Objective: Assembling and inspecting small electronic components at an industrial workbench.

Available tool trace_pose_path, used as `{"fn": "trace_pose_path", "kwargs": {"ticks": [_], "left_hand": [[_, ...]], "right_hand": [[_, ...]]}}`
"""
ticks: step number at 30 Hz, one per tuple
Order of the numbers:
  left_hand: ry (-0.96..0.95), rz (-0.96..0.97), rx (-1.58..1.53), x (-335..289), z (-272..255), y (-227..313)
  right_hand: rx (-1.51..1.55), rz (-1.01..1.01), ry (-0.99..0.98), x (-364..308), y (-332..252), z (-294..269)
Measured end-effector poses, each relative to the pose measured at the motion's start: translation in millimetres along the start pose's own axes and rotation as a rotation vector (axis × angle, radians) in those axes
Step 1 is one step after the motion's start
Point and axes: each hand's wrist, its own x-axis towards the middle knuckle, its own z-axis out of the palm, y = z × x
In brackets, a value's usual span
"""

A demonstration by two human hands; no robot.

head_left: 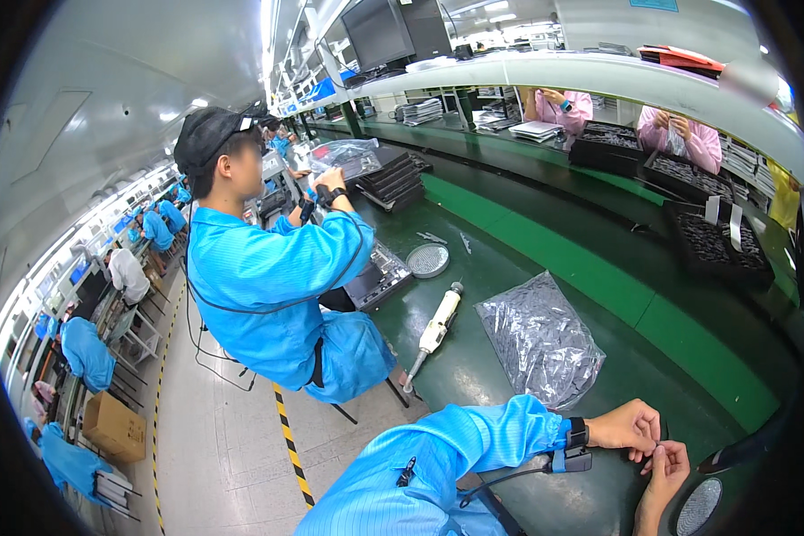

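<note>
My left hand (pixel 627 427) and my right hand (pixel 666 475) meet over the green bench (pixel 500 424) at the lower right. Both have thumb and fingers pinched together, fingertips almost touching. Something tiny and dark seems to sit between them, too small to name. A black band with a small cabled box is strapped round my left wrist. Beside my left forearm lies a clear plastic bag (pixel 545 344) full of small black parts. Close to my right hand is a round dish (pixel 699 506) of small pieces, partly cut off by the dark rim.
A white electric screwdriver (pixel 438 323) lies left of the bag. Beyond it stand another round dish (pixel 428 260) and a stack of black trays (pixel 389 181). A co-worker in blue (pixel 268 259) sits at my left. Across the conveyor (pixel 572 214) are black trays of parts (pixel 719 241) and people in pink.
</note>
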Motion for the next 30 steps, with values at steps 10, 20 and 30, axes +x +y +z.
{"fn": "trace_pose_path", "kwargs": {"ticks": [10,20,30], "left_hand": [[0.01,0.033,-0.024,0.5,-0.5,0.9],[0.032,0.022,-0.043,1.6,0.4,2.4],[0.034,-0.003,-0.022,1.5,1.0,2.9]], "right_hand": [[-0.011,-0.038,-0.01,-3.0,-9.3,4.9],[0.0,-0.031,-0.012,-1.1,0.9,-1.0],[0.02,-0.052,-0.005,-1.5,0.4,1.8]]}}
